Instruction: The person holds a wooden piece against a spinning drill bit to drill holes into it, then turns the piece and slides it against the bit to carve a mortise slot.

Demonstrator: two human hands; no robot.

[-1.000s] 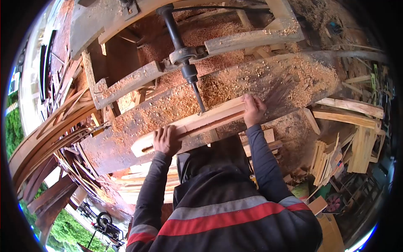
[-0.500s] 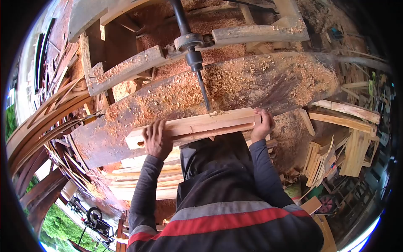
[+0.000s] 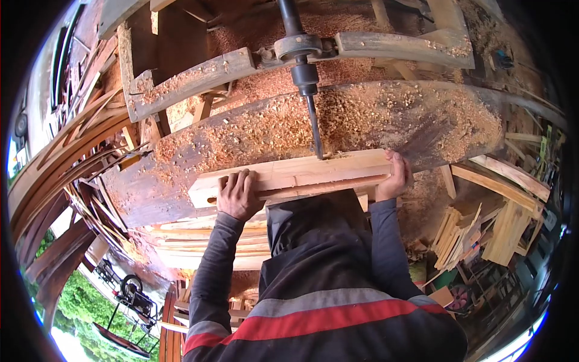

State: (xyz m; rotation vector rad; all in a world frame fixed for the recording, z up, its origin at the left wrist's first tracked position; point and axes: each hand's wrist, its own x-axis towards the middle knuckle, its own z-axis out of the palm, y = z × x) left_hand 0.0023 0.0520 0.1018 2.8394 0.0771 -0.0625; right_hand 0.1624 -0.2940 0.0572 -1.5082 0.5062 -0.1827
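Note:
A long pale wooden beam (image 3: pixel 301 172) lies across in front of me, with a long slot along its near side and a round hole at its left end. My left hand (image 3: pixel 238 194) grips the beam near that end, fingers curled over its top. Around the right end is my right hand (image 3: pixel 395 175), closed on the wood. A drill bit (image 3: pixel 315 127) in a dark chuck (image 3: pixel 304 77) points down at the beam's far edge, its tip at the wood between my hands. How deep the tip sits is unclear.
Wood chips (image 3: pixel 356 108) cover the curved work board (image 3: pixel 120 193) under the bit. A timber frame (image 3: pixel 410 51) stands behind it. Stacked boards (image 3: pixel 208 244) lie on the near left, with offcuts (image 3: pixel 509 229) on the right. A motorbike (image 3: pixel 132 292) is at the lower left.
The whole view has shifted, so drill, beam and hands appear farther right. My left hand's fingers are closer together on the beam. Both hands still hold it at the bit.

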